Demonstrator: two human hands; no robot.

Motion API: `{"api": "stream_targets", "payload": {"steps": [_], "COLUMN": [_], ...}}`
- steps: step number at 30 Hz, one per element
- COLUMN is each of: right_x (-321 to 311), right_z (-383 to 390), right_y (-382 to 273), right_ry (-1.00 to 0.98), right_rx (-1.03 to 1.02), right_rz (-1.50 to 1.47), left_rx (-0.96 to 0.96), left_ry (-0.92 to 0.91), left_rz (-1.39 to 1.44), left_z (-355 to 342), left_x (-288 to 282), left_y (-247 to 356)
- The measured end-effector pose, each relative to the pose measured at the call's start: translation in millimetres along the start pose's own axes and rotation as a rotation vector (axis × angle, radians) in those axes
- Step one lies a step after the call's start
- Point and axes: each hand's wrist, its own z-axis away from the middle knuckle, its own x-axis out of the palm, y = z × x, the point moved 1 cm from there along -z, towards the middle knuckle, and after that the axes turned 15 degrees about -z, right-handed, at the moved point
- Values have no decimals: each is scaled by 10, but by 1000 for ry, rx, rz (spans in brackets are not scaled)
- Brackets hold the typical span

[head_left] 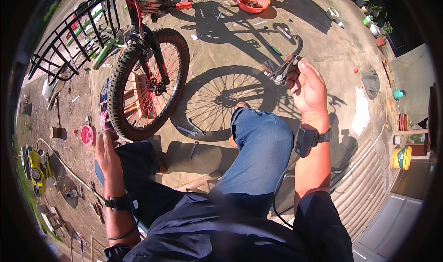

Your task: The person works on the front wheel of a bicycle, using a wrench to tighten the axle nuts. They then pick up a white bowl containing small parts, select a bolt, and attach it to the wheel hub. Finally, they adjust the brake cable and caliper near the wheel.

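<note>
My right hand is raised at the right, its thumb and fingers closed on a dark metal bicycle brake caliper. A curved dark piece with a lighter end extends up from the caliper. My left hand is low on the left, beside the bottom of the bicycle's front wheel. Its fingers point upward, loosely extended, and I see nothing held in them. The wheel has a knobby black tire and red spokes. Above it are the black fork and a black wire basket.
Several wrenches lie on the concrete between wheel and knees. A red basin with small parts stands at the far side. At left are a pink bowl and a yellow toy car; at right, a white cloth and yellow bucket.
</note>
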Motion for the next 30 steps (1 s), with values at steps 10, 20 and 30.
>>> {"api": "stream_targets", "payload": {"steps": [10, 20, 30], "right_x": [1111, 1837, 2101], "right_z": [388, 833, 1069], "right_y": [575, 862, 834], "right_ry": [-125, -254, -348], "right_rx": [187, 165, -70], "right_rz": [-185, 63, 358], "left_rx": [305, 246, 271], "left_ry": [-446, -654, -670], "left_rz": [376, 663, 711], "left_z": [555, 731, 748], "left_x": [510, 192, -77], "left_y": [1275, 1520, 1452]}}
